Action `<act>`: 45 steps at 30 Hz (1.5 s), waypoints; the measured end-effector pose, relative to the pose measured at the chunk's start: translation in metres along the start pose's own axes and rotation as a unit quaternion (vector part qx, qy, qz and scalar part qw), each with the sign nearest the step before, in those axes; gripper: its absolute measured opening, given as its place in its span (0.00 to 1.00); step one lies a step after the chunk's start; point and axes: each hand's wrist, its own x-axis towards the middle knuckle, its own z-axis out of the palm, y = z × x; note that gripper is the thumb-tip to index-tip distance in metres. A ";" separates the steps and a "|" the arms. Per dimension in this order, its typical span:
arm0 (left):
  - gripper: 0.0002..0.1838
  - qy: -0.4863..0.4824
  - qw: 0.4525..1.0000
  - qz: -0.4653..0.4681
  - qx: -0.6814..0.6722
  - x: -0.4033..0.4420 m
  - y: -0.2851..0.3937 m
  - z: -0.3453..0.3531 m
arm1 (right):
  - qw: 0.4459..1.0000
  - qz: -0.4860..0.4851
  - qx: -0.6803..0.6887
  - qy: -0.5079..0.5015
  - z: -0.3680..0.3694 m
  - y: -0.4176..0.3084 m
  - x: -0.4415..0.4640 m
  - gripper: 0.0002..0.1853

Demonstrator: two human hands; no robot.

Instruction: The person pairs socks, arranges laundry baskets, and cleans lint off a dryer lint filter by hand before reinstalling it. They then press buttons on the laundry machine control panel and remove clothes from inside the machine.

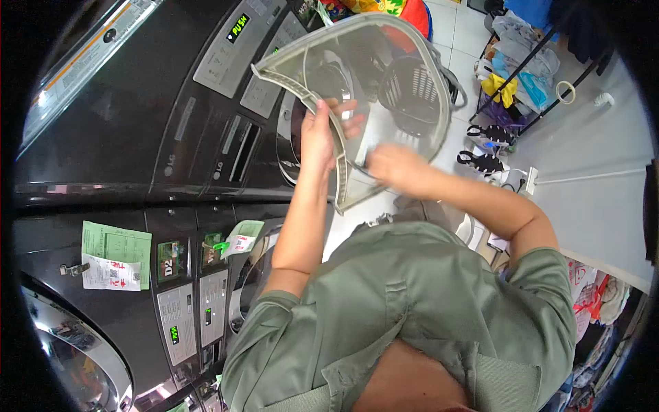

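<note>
A large lint filter (328,117), see-through mesh in a pale grey frame with one curved, ribbed edge, is held up tilted in front of me. My left hand (318,141) grips that curved edge, thumb on the near side and fingers showing through the mesh behind. Just right of it, my right hand (398,169) is closed at the lower part of the mesh, slightly smeared by motion. A thin dark curved piece lies by its fingers, but what it holds I cannot make out.
Black stacked machines (103,137) with lit displays line the left, with green paper slips (117,254) clipped on. Beyond the filter lies a colourful bundle (384,7). On the right are a black rack (539,75), bagged clothes (525,51), dark shoes (480,161) and a grey wall panel (590,158).
</note>
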 end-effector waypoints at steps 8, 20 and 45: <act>0.18 0.003 1.000 0.018 -0.001 0.002 0.000 0.013 | 0.993 0.037 0.000 0.110 0.001 -0.004 -0.007 0.06; 0.18 0.054 0.993 0.102 0.030 -0.019 -0.007 0.032 | 0.914 0.298 0.137 0.241 -0.022 0.034 -0.042 0.03; 0.16 0.062 0.985 0.118 -0.109 -0.035 0.019 0.045 | 0.830 0.322 0.072 0.450 -0.066 0.095 0.010 0.13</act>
